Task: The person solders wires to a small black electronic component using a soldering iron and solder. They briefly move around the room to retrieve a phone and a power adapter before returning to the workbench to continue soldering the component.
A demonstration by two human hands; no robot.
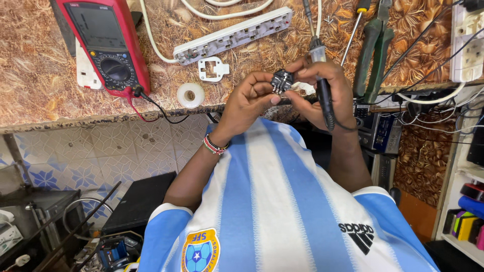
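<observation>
Left hand (248, 99) pinches small black part (282, 81) | right hand (322, 90) steadies it, gripping a soldering iron (322, 85) | white tape roll (190, 94) and red multimeter (106, 45) beyond left hand.

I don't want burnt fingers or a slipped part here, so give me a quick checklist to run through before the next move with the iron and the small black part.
1. Left hand pinches the black part firmly: ok.
2. Right hand holds the iron by its handle, clear of the metal end: ok.
3. Iron's tip on the part: cannot tell, tip hidden.
4. Iron hot: cannot tell.
5. Iron's cord free of pliers and screwdriver: ok.
6. Part steadied on the bench: not ok, held in the air.
</observation>
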